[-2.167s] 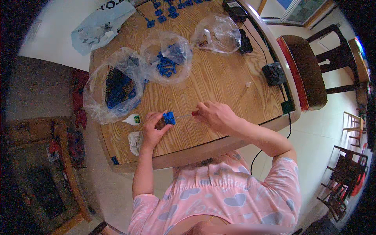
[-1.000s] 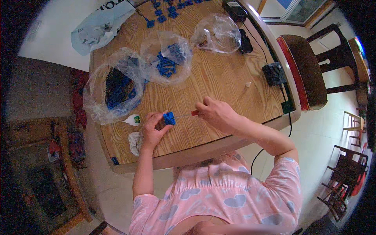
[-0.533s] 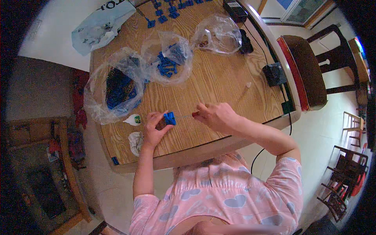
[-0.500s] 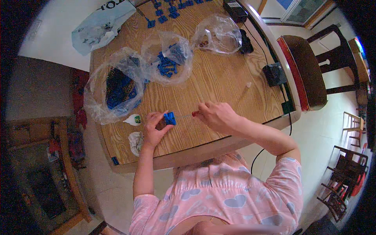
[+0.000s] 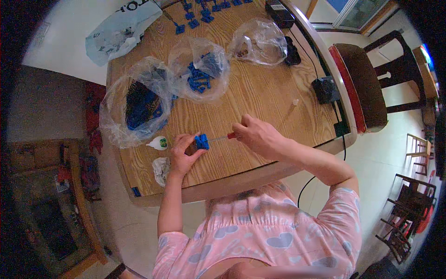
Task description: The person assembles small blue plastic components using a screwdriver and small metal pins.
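Note:
My left hand (image 5: 182, 154) pinches a small blue plastic part (image 5: 201, 141) just above the wooden table (image 5: 260, 102). My right hand (image 5: 258, 136) grips a screwdriver (image 5: 222, 137) with a red handle; its thin shaft points left and its tip meets the blue part. Both hands work near the table's front edge. A small white glue bottle with a green label (image 5: 158, 143) lies just left of my left hand.
Two clear bags of blue parts (image 5: 141, 102) (image 5: 200, 69) and a third clear bag (image 5: 260, 43) lie farther back. Loose blue parts (image 5: 197, 11), black adapters with cables (image 5: 325, 88), a crumpled white scrap (image 5: 161, 168), and a brown chair (image 5: 364, 83) at right.
My right hand has shifted slightly on the screwdriver handle, as if turning it. The blue part and my left hand stay in place.

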`<state>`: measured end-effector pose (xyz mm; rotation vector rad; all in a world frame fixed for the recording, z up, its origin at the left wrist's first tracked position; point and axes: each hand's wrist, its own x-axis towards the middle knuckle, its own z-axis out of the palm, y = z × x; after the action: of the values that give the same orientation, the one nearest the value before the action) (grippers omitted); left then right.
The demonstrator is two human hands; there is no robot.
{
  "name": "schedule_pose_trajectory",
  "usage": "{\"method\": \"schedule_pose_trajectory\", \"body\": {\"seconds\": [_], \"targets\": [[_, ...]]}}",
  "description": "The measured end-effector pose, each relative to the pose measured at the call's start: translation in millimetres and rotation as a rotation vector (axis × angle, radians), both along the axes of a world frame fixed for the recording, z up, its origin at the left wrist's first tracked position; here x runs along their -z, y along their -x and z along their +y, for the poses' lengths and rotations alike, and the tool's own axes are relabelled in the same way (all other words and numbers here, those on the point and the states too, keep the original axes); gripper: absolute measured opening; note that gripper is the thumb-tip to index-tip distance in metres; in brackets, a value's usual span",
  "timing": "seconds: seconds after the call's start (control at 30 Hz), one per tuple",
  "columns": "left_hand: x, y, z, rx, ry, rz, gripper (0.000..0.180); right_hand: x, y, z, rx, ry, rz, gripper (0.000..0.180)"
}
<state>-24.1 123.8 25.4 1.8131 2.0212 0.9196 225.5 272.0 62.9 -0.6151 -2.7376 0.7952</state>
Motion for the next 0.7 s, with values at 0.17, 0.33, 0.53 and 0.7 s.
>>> {"method": "schedule_pose_trajectory", "body": {"seconds": [0.17,0.33,0.53,0.7], "targets": [[-4,0,1,0.013,-0.001,0.013,0.056,-20,3,-4,-0.123,0.179,-0.310,0.029],[-6,-3,1,0.001,-0.004,-0.018,0.056,26,1,1,-0.060,-0.009,0.158,0.027],[-10,-3,-1,-0.019,0.024,-0.020,0.056,-29,7,-3,0.014,0.172,-0.300,0.023],[-3,-1,-1,0.006,0.008,-0.022,0.055,-8,2,3,-0.039,0.038,0.018,0.026]]}}
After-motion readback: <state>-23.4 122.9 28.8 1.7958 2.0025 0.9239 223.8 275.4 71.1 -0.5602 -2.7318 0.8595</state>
